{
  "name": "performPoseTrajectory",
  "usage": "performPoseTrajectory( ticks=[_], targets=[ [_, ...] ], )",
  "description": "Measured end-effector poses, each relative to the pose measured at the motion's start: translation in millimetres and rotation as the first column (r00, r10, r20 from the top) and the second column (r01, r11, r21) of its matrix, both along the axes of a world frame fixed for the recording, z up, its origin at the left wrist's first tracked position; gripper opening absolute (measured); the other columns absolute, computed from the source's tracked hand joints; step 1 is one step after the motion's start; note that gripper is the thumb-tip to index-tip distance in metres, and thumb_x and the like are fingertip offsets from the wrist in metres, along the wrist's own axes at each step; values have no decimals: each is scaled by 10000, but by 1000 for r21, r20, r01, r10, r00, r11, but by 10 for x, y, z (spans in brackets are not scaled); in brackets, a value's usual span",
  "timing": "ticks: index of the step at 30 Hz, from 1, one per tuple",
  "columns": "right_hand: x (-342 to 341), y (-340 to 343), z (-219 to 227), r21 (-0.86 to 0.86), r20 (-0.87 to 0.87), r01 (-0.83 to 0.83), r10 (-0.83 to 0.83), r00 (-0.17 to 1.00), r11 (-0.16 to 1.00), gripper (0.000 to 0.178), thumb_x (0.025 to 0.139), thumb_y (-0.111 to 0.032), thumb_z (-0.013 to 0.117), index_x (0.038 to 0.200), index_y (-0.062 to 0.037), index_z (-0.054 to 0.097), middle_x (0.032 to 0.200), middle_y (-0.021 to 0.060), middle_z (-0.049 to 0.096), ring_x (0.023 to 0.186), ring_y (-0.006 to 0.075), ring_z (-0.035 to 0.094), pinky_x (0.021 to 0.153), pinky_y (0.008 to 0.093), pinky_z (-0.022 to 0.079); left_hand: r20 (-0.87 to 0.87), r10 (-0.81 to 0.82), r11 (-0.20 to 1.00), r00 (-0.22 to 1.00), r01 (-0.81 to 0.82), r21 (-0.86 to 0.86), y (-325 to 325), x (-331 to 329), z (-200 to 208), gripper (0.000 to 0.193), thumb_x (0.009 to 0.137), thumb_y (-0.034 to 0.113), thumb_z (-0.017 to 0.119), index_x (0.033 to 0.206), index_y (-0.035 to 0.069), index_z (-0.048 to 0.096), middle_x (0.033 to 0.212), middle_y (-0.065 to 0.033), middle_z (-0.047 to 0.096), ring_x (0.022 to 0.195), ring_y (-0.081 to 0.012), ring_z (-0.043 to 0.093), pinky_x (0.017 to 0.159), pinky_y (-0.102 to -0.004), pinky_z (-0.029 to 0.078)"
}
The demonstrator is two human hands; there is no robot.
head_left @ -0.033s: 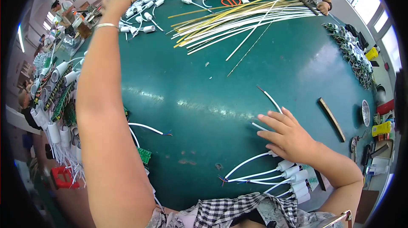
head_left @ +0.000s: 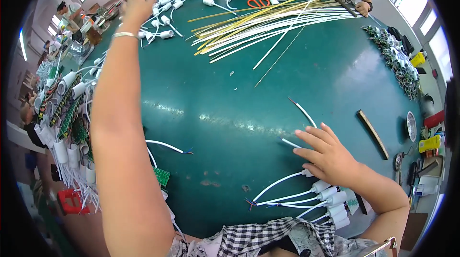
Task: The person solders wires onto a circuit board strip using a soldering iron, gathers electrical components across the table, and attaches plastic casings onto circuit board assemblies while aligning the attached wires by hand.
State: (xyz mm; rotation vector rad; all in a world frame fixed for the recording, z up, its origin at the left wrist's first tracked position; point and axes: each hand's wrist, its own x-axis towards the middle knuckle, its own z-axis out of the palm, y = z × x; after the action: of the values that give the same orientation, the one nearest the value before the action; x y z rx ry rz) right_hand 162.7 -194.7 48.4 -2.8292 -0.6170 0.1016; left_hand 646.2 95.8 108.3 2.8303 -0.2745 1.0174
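While both arms stretch over the green bench [head_left: 230, 113], the scene reads so:
Left hand [head_left: 135, 8]: reaching far out, fingers spread, among the scattered white sockets [head_left: 165, 20]; whether it grips one I cannot tell.
Right hand [head_left: 326, 154]: flat on the bench, fingers loosely spread, holding nothing.
Wired sockets [head_left: 330, 197]: lying just beneath the right hand's wrist, their white leads running leftward.
Loose white wire [head_left: 304, 111]: just beyond the right fingertips.
White and yellow rods [head_left: 268, 22]: well ahead of the right hand, to the right of the left hand.

Glossy green table [head_left: 230, 94], smooth white plastic sockets [head_left: 330, 194], checked cloth shirt [head_left: 249, 238], metal bracelet [head_left: 124, 34]
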Motion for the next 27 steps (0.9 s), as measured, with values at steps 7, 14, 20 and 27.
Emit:
performPoseTrajectory(
  ticks=[7, 14, 20, 27],
  targets=[
    [-1016, -121, 196, 9, -90, 356, -354, 931, 934, 665, 647, -195, 746, 1241, -75, 472, 1363, 173, 377, 1223, 362, 386, 1031, 474, 302, -348, -348, 866, 871, 440, 235, -782, -1471, -717, 666, 741, 397, 676, 1317, 173, 427, 1306, -156, 441, 1232, -349, 378, 996, -448, 361],
    [-2357, -149, -249, 20, -171, 708, -696, 698, 706, 857, 594, -249, 788, 1321, -45, 384, 1372, 197, 361, 1223, 380, 367, 1011, 446, 322, -601, -757, 162, 256, 965, 207, -1080, -3734, -556, 561, 693, 325, 714, 1185, 147, 511, 1149, -78, 526, 1096, -286, 484, 871, -407, 431],
    [-2254, -52, -378, 117, -96, 709, -703, 705, 695, 654, 675, -266, 740, 1253, -88, 492, 1300, 195, 417, 1156, 373, 402, 976, 435, 354, -572, -819, 68, -40, 984, -167, -552, -5290, -1105, 589, 744, 369, 671, 1268, 170, 490, 1324, -126, 431, 1185, -362, 400, 988, -454, 341],
    [-2089, -398, -621, 547, -522, 790, -626, 579, 275, 515, 789, -203, 670, 1223, 1, 485, 882, 99, 597, 768, 178, 561, 695, 306, 455, -606, -777, 348, 170, 918, -189, -216, -5735, -1137, 532, 728, 238, 675, 1221, 110, 522, 1314, -98, 451, 1155, -335, 408, 988, -437, 346]
  ],
)
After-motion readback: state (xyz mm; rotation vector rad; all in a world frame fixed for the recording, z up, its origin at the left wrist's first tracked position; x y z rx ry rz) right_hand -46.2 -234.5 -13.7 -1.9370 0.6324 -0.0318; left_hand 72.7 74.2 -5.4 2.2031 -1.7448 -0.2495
